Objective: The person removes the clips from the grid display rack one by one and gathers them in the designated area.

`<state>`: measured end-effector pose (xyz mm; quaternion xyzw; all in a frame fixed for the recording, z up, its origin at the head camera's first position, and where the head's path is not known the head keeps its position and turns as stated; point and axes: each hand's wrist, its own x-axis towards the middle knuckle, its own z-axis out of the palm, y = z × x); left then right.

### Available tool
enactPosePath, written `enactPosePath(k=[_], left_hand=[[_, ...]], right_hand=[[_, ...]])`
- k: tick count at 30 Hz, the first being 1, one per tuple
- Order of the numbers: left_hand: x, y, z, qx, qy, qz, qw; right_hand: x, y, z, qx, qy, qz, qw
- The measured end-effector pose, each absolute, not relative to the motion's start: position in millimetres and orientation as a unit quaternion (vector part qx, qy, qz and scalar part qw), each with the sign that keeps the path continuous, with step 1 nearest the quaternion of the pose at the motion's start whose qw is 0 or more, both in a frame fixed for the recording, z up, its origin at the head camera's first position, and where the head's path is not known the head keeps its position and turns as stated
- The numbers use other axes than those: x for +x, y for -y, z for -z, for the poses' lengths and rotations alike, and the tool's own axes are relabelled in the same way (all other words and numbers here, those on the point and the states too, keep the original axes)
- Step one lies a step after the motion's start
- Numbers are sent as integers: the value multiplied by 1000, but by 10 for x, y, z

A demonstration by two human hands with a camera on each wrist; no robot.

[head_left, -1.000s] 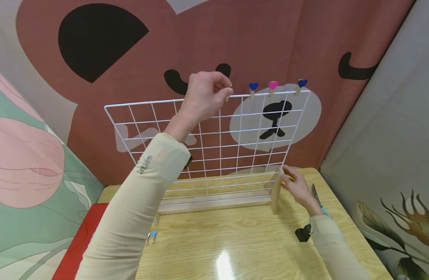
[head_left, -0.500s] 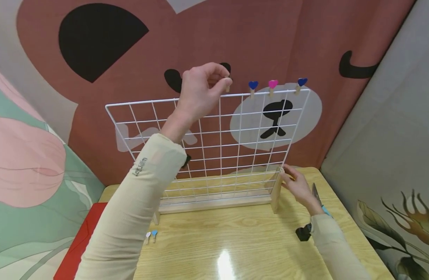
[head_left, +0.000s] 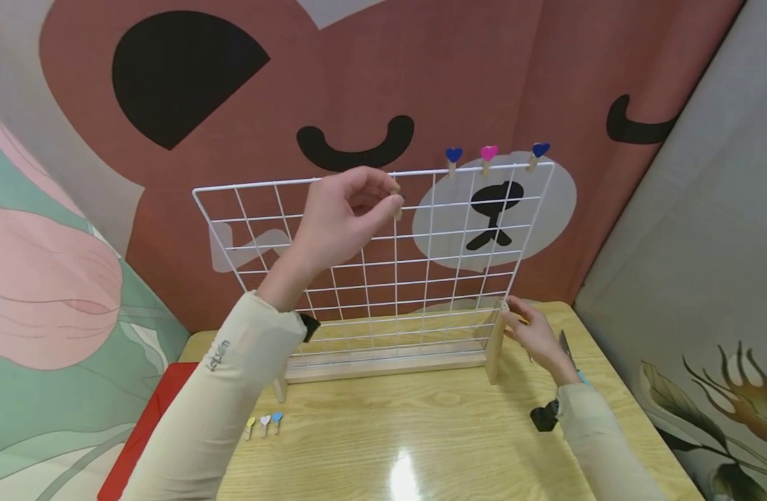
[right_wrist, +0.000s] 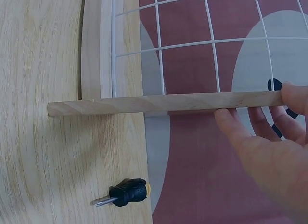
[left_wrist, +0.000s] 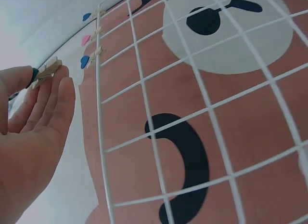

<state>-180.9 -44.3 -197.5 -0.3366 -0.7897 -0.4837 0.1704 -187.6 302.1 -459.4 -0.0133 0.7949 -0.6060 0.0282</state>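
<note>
Wooden clip (left_wrist: pixel 54 68) sitting at the left hand's (head_left: pixel 336 223) fingertips

We are watching the left hand pinching the clip between thumb and fingers, one end pointing down past the thumb tip; it is sitting apart from the white wire grid (left_wrist: pixel 209 108). We are seeing the right hand (head_left: pixel 534 337) gripping a wooden post (right_wrist: pixel 144 104) near its upper end, and three heart-topped clips (head_left: pixel 489 152) lining the grid's top edge.

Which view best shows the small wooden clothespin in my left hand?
The left wrist view: the small wooden clothespin in the left hand appears larger, its metal spring visible. The head view shows it small, partly hidden; the right wrist view, none.
</note>
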Motion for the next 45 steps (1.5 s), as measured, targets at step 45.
enactPosePath(k=[45], left_hand=[[-1130,1706,4209,-106,822,557,-49]], right_hand=[[-1829,-3106,4574,-14,-799,601,19]])
